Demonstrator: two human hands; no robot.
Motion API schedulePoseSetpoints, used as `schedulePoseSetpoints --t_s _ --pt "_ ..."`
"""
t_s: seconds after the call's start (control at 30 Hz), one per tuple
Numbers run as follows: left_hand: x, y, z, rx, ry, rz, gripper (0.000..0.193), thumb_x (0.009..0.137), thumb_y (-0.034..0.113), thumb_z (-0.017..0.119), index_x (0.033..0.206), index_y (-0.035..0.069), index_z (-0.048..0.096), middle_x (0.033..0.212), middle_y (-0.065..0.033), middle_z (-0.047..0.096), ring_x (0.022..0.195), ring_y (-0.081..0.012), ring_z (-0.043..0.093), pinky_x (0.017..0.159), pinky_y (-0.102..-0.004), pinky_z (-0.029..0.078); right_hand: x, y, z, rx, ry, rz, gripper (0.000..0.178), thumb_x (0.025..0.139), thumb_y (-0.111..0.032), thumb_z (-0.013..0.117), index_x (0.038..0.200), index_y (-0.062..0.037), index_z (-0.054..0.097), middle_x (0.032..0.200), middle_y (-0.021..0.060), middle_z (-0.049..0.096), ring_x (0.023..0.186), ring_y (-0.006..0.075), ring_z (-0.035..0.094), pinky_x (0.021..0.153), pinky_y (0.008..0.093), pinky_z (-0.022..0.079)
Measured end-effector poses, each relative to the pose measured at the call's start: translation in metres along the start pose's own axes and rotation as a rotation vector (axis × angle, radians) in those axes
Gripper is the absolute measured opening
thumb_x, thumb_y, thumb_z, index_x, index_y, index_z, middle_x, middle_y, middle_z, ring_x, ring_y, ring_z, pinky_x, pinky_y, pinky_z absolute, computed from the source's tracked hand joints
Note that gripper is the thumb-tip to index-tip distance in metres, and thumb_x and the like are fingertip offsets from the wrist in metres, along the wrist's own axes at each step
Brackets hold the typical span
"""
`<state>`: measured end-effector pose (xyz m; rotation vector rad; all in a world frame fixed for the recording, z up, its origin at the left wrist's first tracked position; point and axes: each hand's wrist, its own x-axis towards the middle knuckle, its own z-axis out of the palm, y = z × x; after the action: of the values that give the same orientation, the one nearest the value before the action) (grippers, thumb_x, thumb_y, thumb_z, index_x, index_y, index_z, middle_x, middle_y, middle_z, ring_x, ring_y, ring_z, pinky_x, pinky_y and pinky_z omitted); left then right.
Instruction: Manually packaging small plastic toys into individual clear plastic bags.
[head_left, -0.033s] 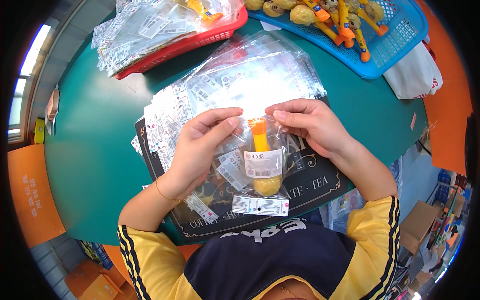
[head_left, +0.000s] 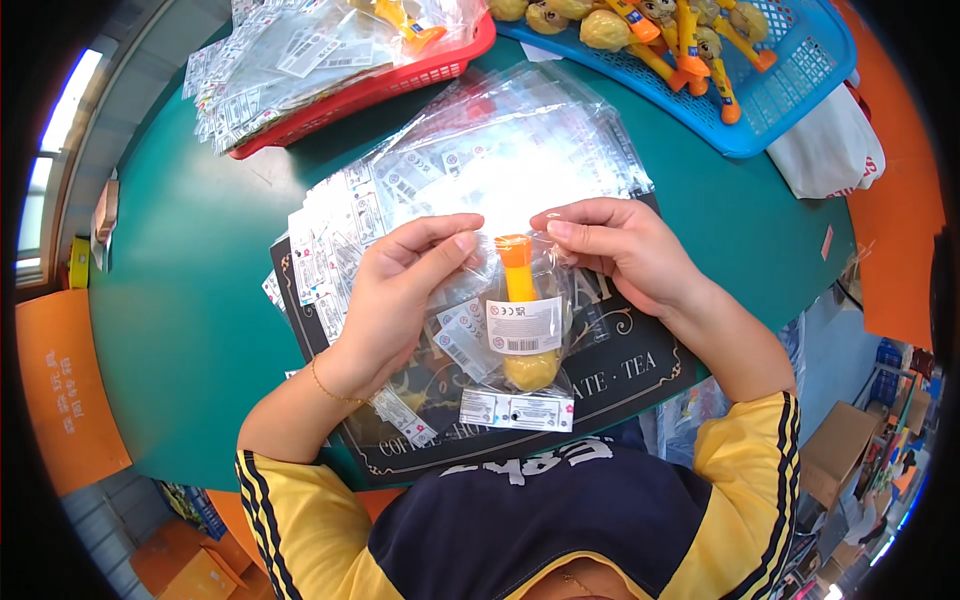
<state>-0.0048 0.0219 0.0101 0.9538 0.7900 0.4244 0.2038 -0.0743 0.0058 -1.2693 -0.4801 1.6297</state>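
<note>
There's open worktop (head_left: 200, 310) left of the hands (head_left: 400, 280); bags (head_left: 425, 165) block the way just beyond, baskets (head_left: 795, 110) farther off.

Two hands here, one left hand (head_left: 410, 275) and one right hand (head_left: 625, 250), and exactly one bagged yellow toy (head_left: 520, 283) at them. One bracelet (head_left: 335, 390). Two baskets on the far side of the one desk (head_left: 220, 280): one red basket (head_left: 400, 88), one blue basket (head_left: 790, 90). I can spot one loose toy (head_left: 402, 20) in the red, and at least five heaped toys (head_left: 688, 40) in the blue, but they overlap so no exact number. Flat clear bags (head_left: 400, 185)? Tons, way too layered to count. One dark mat (head_left: 655, 345).
</note>
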Motion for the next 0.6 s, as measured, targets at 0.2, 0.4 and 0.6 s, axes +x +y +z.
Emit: schedulePoseSetpoints --t_s 0.2,0.4,0.6 --pt "0.0019 -0.0034 -0.0010 0.032 -0.002 0.042 0.022 0.089 0.010 0.061 0.109 -0.002 0.062 0.096 -0.0040 0.064 0.082 -0.0072 0.057 0.077 -0.0218 0.047 0.0011 0.0023 -0.0020 -0.063 -0.023 -0.082 0.022 0.089 -0.012 0.061 0.107 0.0007 0.063 0.098 0.0057 0.064 0.081 0.0085 0.058 0.078 0.0225 0.048" --pt "0.0009 -0.0022 0.0023 0.080 -0.001 0.030 0.022 0.089 0.009 0.061 0.108 -0.002 0.062 0.093 -0.0032 0.064 0.079 -0.0064 0.056 0.075 -0.0208 0.047 0.0033 0.0027 -0.0057 -0.094 -0.079 -0.102 0.019 0.088 -0.010 0.061 0.104 0.0006 0.063 0.095 0.0046 0.064 0.078 0.0081 0.057 0.074 0.0216 0.048" --pt "-0.0008 -0.0009 0.0026 0.085 -0.032 -0.003 0.022 0.090 0.010 0.060 0.109 -0.002 0.062 0.091 -0.0023 0.064 0.078 -0.0057 0.056 0.073 -0.0200 0.048 0.0033 0.0006 -0.0013 -0.170 -0.081 -0.085 0.023 0.087 -0.009 0.062 0.107 0.0026 0.063 0.088 0.0052 0.064 0.074 0.0078 0.055 0.070 0.0212 0.047"
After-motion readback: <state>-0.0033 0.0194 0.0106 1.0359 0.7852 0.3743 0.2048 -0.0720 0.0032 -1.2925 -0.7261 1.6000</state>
